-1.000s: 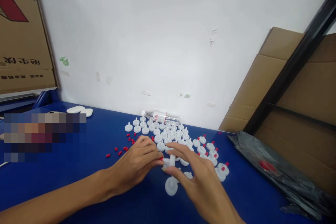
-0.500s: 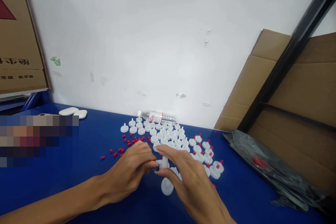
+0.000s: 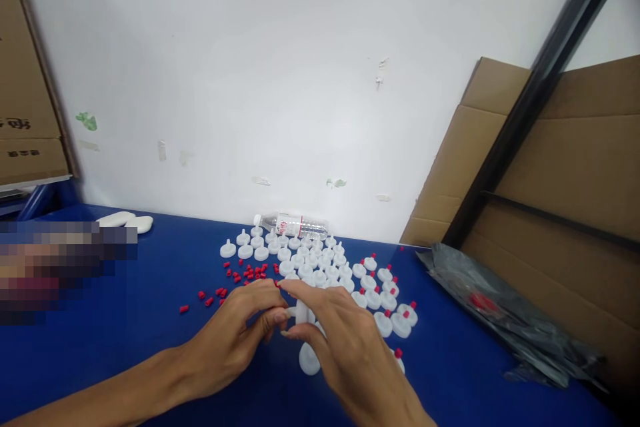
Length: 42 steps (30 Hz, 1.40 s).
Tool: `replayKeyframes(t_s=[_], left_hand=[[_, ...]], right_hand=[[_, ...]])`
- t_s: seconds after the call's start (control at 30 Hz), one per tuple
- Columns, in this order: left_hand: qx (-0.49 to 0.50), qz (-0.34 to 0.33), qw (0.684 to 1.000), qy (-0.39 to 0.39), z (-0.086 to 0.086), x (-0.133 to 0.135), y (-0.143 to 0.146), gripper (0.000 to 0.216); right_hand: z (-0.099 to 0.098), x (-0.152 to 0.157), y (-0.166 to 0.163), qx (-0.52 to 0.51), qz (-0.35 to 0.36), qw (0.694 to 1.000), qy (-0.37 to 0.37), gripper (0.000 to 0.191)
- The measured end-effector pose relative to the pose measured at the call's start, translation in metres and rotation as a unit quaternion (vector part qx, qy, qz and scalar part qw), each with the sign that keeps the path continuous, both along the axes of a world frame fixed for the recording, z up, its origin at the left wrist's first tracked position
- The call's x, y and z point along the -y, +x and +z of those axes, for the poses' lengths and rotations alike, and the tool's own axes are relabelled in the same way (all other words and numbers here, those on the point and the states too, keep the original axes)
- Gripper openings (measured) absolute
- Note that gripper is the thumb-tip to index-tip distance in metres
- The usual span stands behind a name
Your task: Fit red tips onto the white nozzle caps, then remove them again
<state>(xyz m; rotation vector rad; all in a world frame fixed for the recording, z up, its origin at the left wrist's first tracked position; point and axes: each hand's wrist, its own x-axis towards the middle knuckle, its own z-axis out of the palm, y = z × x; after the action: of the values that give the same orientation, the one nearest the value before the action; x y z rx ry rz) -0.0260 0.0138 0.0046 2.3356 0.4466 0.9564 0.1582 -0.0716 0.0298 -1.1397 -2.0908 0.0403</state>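
Both hands meet over a blue table. My right hand pinches a small white plastic disc part between thumb and fingers. My left hand is closed at its stem end, fingertips pressed to it; whatever lies between them is hidden. Another white disc part lies just below the hands. Behind them spread several white disc parts, those to the right bearing red caps. Loose red caps are scattered left of the pile.
A clear water bottle lies by the white wall. A grey plastic bag holding red bits sits at right, with cardboard and a black frame post behind. White cases rest at far left beside a cardboard box.
The view has swung rightward, shifting everything left in frame. Both hands stay together on the white part, fingers working slightly at its stem.
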Motion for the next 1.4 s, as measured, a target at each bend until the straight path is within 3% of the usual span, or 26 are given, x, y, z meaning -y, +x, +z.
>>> replayKeyframes(t_s=[0.13,0.3,0.5,0.73,1.03,1.4], left_hand=[[-0.018,0.016,1.0,0.01,-0.003,-0.002,0.002,0.035],[-0.064,0.023,0.987,0.147,-0.009,-0.007,0.006,0.025],[-0.139,0.071,0.975,0.157,-0.017,-0.018,0.003,0.023],[-0.192,0.067,0.97,0.13,-0.021,-0.02,0.0,0.034],[-0.19,0.06,0.97,0.141,-0.019,-0.021,0.001,0.025],[-0.226,0.096,0.964,0.101,-0.017,-0.018,0.002,0.012]], right_hand=[[0.001,-0.001,0.001,0.004,-0.002,1.0,-0.01,0.056],[0.009,0.001,0.026,0.032,-0.036,0.993,-0.106,0.038],[0.019,0.005,0.067,0.052,-0.182,0.975,-0.118,0.014],[0.013,0.003,0.08,0.066,-0.218,0.967,-0.112,0.011],[-0.002,-0.001,0.092,0.069,-0.223,0.942,-0.243,0.015],[0.001,0.006,0.067,0.116,-0.257,0.931,-0.231,0.026]])
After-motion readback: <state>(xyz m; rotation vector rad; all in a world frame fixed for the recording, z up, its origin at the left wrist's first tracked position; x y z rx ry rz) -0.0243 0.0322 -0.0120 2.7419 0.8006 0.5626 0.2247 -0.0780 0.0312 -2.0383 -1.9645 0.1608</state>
